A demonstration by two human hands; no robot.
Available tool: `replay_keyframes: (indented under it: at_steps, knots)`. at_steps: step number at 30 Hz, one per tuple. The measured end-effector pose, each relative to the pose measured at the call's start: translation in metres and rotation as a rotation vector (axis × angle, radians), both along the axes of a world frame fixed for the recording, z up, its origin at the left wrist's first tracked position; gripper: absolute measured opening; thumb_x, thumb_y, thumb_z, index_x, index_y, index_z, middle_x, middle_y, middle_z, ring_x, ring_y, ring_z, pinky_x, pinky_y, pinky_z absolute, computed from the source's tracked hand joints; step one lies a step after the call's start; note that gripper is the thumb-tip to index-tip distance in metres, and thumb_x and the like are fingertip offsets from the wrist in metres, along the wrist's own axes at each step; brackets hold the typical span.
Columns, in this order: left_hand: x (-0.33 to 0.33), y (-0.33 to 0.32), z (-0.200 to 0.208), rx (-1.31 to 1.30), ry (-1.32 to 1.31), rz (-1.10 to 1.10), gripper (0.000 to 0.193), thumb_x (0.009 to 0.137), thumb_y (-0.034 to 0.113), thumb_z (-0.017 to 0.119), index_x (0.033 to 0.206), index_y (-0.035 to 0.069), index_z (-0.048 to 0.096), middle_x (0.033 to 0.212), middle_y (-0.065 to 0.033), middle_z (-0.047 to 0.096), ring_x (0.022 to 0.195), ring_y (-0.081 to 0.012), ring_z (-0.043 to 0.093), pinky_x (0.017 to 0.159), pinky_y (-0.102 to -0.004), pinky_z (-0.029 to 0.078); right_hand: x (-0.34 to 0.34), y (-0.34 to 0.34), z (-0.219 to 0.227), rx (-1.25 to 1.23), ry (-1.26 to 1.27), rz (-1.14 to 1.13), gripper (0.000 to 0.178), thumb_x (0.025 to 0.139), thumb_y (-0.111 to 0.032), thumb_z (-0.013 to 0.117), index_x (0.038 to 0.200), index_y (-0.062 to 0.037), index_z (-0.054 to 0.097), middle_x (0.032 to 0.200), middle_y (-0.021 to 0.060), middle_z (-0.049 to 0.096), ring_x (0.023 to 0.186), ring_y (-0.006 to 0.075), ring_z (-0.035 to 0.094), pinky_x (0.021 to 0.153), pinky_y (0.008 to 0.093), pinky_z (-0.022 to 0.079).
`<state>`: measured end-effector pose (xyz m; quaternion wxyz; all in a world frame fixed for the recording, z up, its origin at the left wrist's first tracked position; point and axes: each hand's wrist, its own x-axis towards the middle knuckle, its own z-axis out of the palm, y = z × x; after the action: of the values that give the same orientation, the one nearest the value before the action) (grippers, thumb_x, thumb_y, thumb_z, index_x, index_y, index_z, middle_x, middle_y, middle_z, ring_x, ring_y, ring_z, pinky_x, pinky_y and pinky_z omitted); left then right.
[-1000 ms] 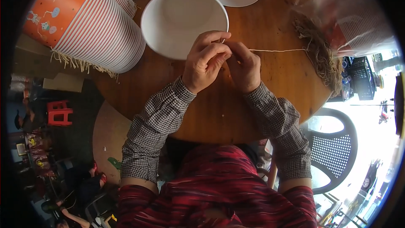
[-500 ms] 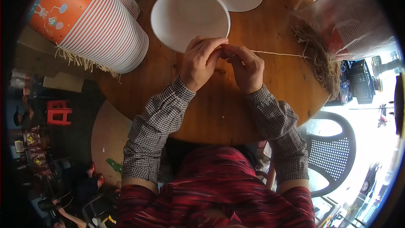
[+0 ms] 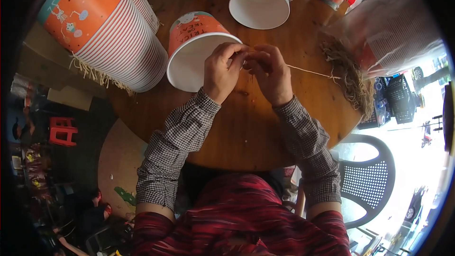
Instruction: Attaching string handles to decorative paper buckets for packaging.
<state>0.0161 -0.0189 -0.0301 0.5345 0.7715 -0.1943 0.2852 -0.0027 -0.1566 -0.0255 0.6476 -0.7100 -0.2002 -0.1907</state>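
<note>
A paper bucket [image 3: 187, 73] lies tipped before me, its white mouth toward me and its orange printed side beyond. My left hand [image 3: 222, 72] is closed at the bucket's right rim, thumb and fingers pinched together. Close beside it, my right hand [image 3: 274, 73] pinches a thin pale cord [image 3: 310, 70], fingertips almost meeting the left ones. The cord runs right to a bundle of brown twine [image 3: 348, 78] on the table. My fingers hide the cord's end and where it meets the rim.
Nested orange-and-white buckets [image 3: 125, 42] lean at the left, with straw-coloured cord ends below. Another white bucket [image 3: 259, 7] lies at the back. Plastic-wrapped buckets [image 3: 388, 42] stand at the right of the round wooden table [image 3: 232, 147]. A grey chair [image 3: 367, 180] is at the right.
The bucket has tilted, so its printed side now shows, and its mouth sits lower in view. My right hand's fingers have loosened and spread slightly; both hands stay near the rim.
</note>
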Motion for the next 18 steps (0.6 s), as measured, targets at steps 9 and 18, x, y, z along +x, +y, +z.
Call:
replay_keyframes:
  at_steps: [9, 18]
  knots:
    - [0.009, -0.010, -0.006, -0.230, 0.153, -0.044, 0.007, 0.091, 0.007, 0.060, 0.093, 0.001, 0.061, 0.084, -0.0052, 0.063, 0.075, -0.0117, 0.059, 0.069, -0.0247, 0.048, 0.016, -0.040, -0.006, -0.062, 0.268, -0.046, 0.009, 0.090, -0.004, 0.059, 0.096, 0.0017, 0.061, 0.084, 0.0073, 0.068, 0.069, 0.0119, 0.066, 0.062, 0.0240, 0.053]
    - [-0.005, -0.018, -0.005, -0.309, 0.268, -0.209, 0.006, 0.092, 0.004, 0.057, 0.095, -0.002, 0.057, 0.087, -0.0043, 0.062, 0.075, -0.0107, 0.059, 0.059, -0.0246, 0.048, 0.004, -0.044, -0.004, -0.615, -0.209, -0.077, 0.017, 0.078, -0.006, 0.069, 0.095, -0.0086, 0.066, 0.078, 0.0061, 0.058, 0.069, 0.0239, 0.063, 0.057, 0.0341, 0.052]
